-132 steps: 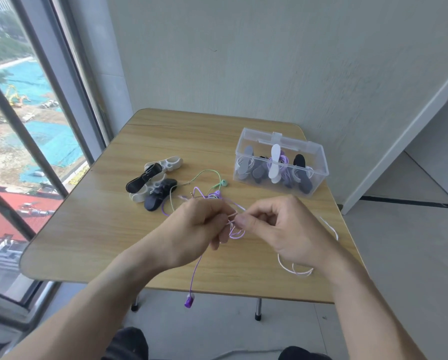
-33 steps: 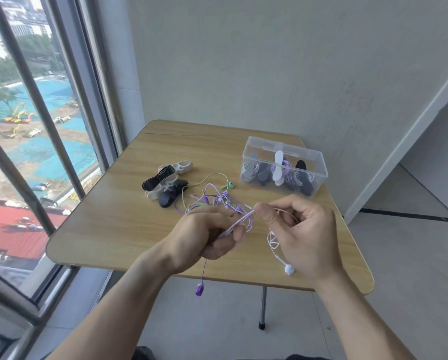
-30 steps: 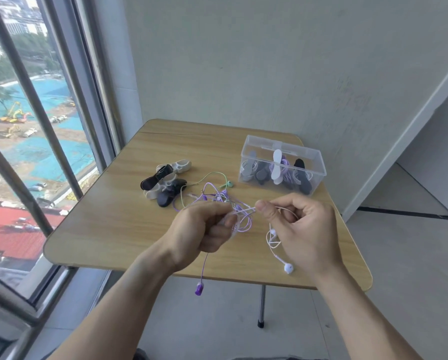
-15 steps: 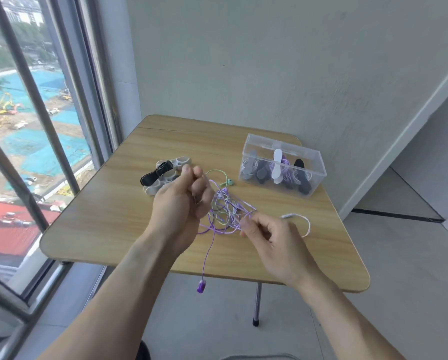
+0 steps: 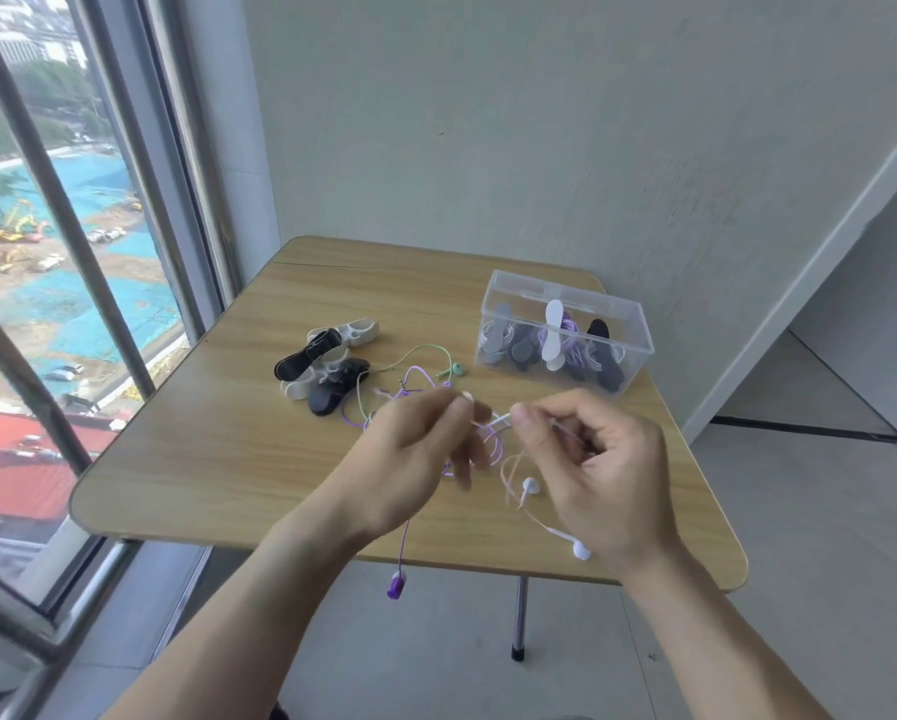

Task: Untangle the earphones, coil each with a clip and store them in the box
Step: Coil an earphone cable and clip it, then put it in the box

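A heap of black and white plastic clips (image 5: 326,363) lay toward the wooden tabletop's (image 5: 202,459) left edge. Mid-table, the left hand (image 5: 415,459) and right hand (image 5: 597,465) each pinched the white earphone cord (image 5: 498,421) above the tangled purple and green earphones (image 5: 410,381). The clear plastic box (image 5: 565,335) sat near the far right corner.

- The table (image 5: 217,449) looks like light wood-grain laminate, smooth and matt.
- The box (image 5: 638,324) is clear glossy plastic.
- The clips (image 5: 326,376) look like matt plastic.
- The wall (image 5: 539,122) is rough and matt.
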The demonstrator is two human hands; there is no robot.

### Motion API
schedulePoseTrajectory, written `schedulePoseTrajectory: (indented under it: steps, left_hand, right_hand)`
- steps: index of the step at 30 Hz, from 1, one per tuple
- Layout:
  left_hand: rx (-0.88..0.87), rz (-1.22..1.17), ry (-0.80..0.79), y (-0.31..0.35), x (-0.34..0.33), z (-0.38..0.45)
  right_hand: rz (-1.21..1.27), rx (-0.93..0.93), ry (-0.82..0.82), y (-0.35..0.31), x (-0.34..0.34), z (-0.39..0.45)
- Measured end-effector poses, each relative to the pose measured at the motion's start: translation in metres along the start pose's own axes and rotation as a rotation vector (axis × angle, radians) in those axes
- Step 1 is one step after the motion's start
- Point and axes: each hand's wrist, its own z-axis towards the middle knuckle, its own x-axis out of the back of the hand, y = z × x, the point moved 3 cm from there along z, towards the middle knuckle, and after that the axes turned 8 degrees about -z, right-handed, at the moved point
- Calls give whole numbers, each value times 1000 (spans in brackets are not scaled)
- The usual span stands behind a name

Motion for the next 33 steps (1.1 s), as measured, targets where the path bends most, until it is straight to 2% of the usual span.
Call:
schedulePoseTrajectory:
  steps: [2, 4, 6, 10, 13, 15, 17, 20, 24, 27, 30, 33]
  left_hand:
    - [97, -7, -162, 1, -11, -4]
    - [175, -115, -236, 5, -19, -7]
    - [186, -230, -178, 8, -20, -5]
    - [272, -296, 28, 2, -11, 2]
    - [467, -525, 37, -3, -9, -1]
    - [537, -703, 20, -1, -8, -3]
    - [488, -941, 54, 6, -6, -4]
    - [329, -1181, 232, 11, 2, -1]
    - [164, -1072, 434, 6, 18, 2]
    - [119, -796, 487, 8, 15, 1]
    - [112, -598, 486, 6, 2, 0]
    - [113, -360, 375, 6, -8, -2]
  right_hand:
    - [-51, 18, 61, 3, 5, 4]
    - [-76, 7, 53, 5, 6, 5]
    - [-73, -36, 43, 8, 5, 5]
    - [-86, -104, 27, 14, 5, 6]
    - [-60, -225, -58, 21, 5, 7]
    - [-66, -303, -147, 25, 4, 7]
    - [-90, -343, -225, 27, 1, 6]
    - [-141, -355, -315, 29, -1, 5]
    - [-214, -342, -508, 28, -3, 0]
    - [-100, -311, -697, 14, -8, -7]
    - [82, -233, -861, -3, -15, -12]
    - [305, -242, -874, -10, -14, -10]
